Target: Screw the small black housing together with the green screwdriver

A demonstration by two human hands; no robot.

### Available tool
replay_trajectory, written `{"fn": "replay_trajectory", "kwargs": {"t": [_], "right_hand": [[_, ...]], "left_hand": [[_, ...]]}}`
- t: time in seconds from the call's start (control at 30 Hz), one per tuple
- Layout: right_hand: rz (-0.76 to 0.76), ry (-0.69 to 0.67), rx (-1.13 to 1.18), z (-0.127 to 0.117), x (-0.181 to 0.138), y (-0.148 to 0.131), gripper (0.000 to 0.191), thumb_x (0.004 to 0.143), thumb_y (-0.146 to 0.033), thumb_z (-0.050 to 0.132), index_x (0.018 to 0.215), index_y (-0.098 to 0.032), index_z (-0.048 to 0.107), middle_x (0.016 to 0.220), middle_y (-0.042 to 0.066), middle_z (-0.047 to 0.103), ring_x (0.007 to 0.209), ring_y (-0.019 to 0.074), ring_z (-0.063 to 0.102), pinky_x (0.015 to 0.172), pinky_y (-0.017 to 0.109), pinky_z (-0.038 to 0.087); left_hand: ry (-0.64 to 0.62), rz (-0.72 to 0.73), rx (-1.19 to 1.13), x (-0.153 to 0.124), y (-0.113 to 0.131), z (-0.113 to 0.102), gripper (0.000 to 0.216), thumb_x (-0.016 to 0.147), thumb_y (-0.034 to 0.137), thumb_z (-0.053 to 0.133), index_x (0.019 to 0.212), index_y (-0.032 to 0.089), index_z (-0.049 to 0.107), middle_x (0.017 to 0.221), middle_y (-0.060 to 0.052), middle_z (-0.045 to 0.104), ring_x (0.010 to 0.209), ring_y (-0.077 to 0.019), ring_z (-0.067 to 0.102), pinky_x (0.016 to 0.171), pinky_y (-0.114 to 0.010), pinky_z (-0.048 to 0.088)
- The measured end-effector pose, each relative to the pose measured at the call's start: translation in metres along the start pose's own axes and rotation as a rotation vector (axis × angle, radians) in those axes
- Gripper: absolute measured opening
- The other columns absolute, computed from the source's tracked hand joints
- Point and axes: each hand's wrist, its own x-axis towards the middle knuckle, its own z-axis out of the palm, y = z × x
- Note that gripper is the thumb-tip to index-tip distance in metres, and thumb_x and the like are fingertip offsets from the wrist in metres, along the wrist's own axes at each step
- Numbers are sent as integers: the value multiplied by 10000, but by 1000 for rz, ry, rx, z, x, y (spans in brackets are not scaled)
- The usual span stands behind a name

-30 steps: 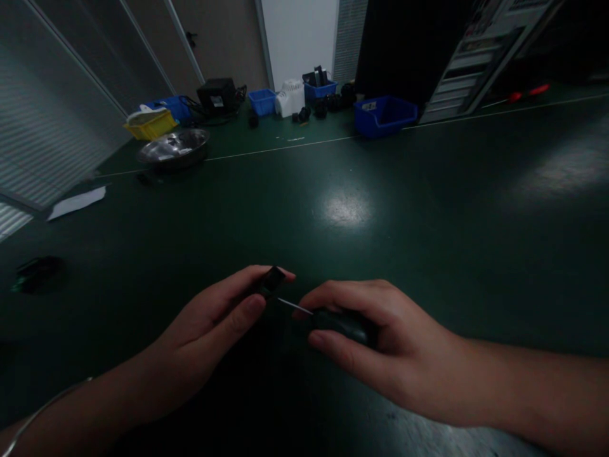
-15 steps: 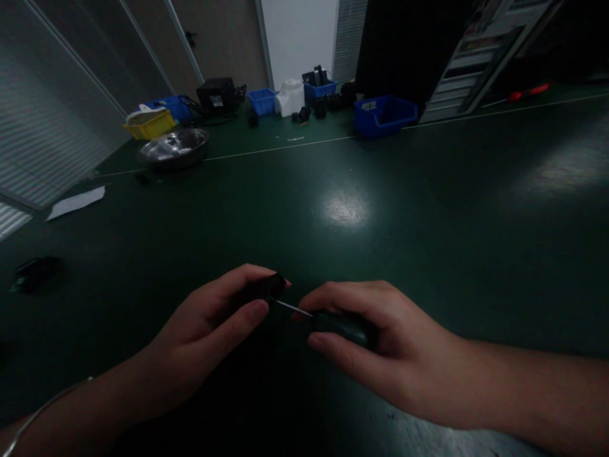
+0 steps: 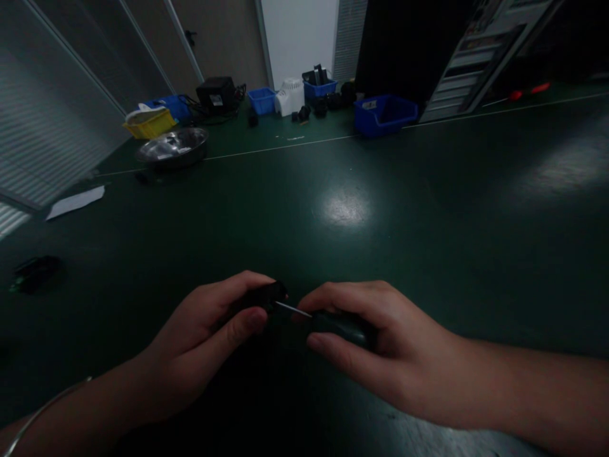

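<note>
– Where do we find the small dark part (image 3: 272, 293)?
– We have it in the left hand (image 3: 204, 336), held along the fingers with the thumb close to its lower edge, over the near side of the green tabletop (image 3: 428, 235). Its details are too dark for us to read.
– And what do we make of the right hand (image 3: 404, 355)?
– We see it wrapped around the dark handle of a tool (image 3: 345, 327), whose thin metal shaft (image 3: 295, 310) points left at the part. The tip is right at the part's edge; we cannot tell whether it touches.
– So both hands are grasping something. What do we notice farther off?
– Toward the back left we spot a shiny metal bowl (image 3: 195, 149) in front of a yellow bin (image 3: 148, 127). Farther right, we see a deep-blue bin (image 3: 383, 124) beside a drawer unit (image 3: 454, 89).
</note>
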Motion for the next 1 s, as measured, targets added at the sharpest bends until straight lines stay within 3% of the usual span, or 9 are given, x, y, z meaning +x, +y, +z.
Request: {"fn": "replay_trajectory", "kwargs": {"t": [0.3, 0.57, 1.0], "right_hand": [[-14, -1, 2, 0, 3, 1, 182, 933, -230, 598, 1095, -177, 663, 890, 24, 719, 730, 151, 653, 617, 233, 494], [-33, -4, -9, -1, 0, 1, 190, 929, -223, 604, 1102, -172, 663, 891, 24, 718, 742, 149, 656, 636, 228, 498], [-96, -20, -36, -4, 2, -2, 187, 924, -184, 607, 1088, -160, 695, 880, 17, 735, 743, 127, 680, 643, 181, 507]], "left_hand": [[-42, 23, 39, 3, 4, -2, 259, 951, 146, 547, 1076, 327, 683, 780, 76, 631, 635, -77, 551, 547, -145, 415], [-111, -34, 78, 3, 3, -5, 187, 990, 238, 524, 1135, 309, 619, 920, 42, 664, 766, -115, 612, 643, -167, 477], [-189, -43, 45, 6, 5, -9, 167, 995, 311, 511, 1048, 271, 664, 879, 31, 655, 754, -129, 598, 647, -178, 454]]}}
